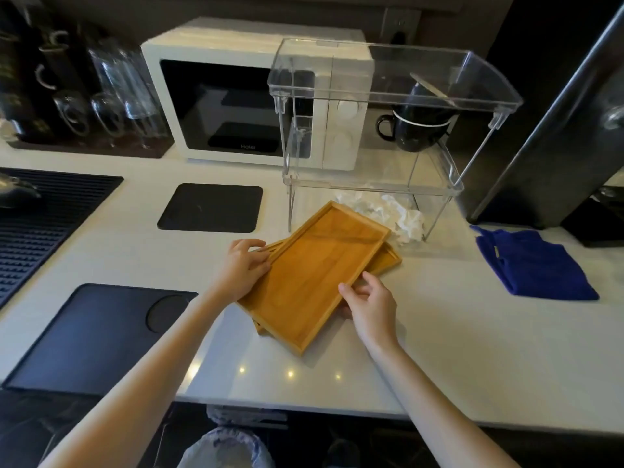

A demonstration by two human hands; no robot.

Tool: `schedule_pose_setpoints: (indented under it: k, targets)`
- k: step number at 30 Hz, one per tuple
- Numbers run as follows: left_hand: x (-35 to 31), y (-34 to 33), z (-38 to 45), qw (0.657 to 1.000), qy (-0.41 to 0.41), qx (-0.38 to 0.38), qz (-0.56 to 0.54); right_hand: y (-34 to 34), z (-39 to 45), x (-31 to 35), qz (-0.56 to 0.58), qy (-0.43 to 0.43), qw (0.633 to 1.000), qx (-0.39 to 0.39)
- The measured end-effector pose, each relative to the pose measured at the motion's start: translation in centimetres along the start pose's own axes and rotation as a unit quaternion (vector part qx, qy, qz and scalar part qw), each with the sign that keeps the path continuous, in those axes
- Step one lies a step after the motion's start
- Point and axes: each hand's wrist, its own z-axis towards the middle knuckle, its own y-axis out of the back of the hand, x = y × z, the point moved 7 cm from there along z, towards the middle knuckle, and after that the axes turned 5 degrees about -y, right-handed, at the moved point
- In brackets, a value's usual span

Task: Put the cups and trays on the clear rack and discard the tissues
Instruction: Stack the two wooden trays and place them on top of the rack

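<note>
Both hands pinch the top wooden tray [314,275], stacked askew on another, near the clear rack [371,184]: left hand [244,268], right hand [369,307] on long rims. Stiff, light, likely smooth; rims suit gripping

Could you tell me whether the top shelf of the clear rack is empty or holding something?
Empty: the clear rack's top shelf holds nothing; the black cups show through it.

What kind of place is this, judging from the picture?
Probably a kitchenette or coffee corner: a microwave stands on the counter, glasses sit at the back left, and black cups are stacked behind the clear rack.
</note>
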Motion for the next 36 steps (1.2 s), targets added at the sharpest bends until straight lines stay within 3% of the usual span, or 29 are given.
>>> schedule_pose_setpoints:
  k: [6,11,16,28,36]
  targets:
    - [1.4,-0.1,-0.1,0.998,0.029,0.001,-0.054,0.0,0.1,-0.8,0.028,-0.037,0.999,0.025]
    - [1.7,-0.2,-0.7,0.991,0.07,-0.012,-0.11,-1.1,-0.8,-2.1,0.155,-0.087,0.982,0.064]
    - [1.0,-0.8,-3.4,0.984,0.065,-0.032,-0.164,-1.2,-1.7,-2.5,0.199,-0.106,0.97,0.087]
    - [-4.1,-4.8,-9.0,0.971,0.054,-0.017,-0.232,4.2,1.6,-3.1,0.116,-0.115,0.975,0.149]
    - [-5.5,-5.6,-10.2,0.971,0.052,-0.026,-0.234,5.2,1.2,-3.8,0.084,-0.095,0.983,0.131]
